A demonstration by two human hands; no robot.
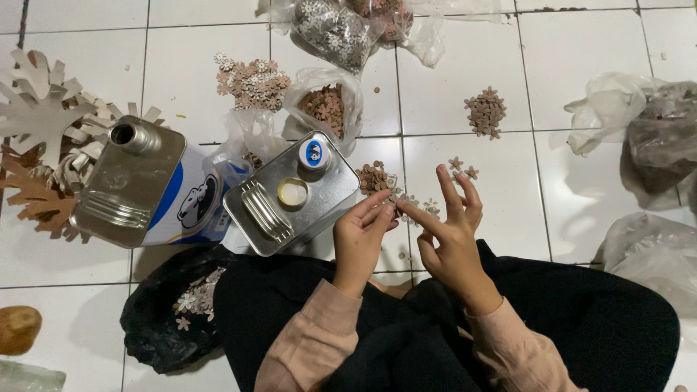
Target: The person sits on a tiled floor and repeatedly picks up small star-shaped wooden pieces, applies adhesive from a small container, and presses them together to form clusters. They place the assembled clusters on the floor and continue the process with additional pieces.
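Note:
My left hand (361,236) and my right hand (450,225) meet above my lap, their fingertips touching around a very small flower-shaped piece (398,205); which hand grips it I cannot tell for sure. My right fingers are spread upward. Just beyond the fingertips lie loose little flower pieces (428,205) on the white tile floor (450,87). A square metal glue can (290,199) with a round open hole and a blue-white cap stands left of my left hand.
A second metal can (138,185) lies at the left beside large wooden snowflake cutouts (43,123). Piles of small brown flowers (485,112) and plastic bags holding more (327,109) dot the floor. A black bag (167,319) sits near my knee. White bags (639,131) are at right.

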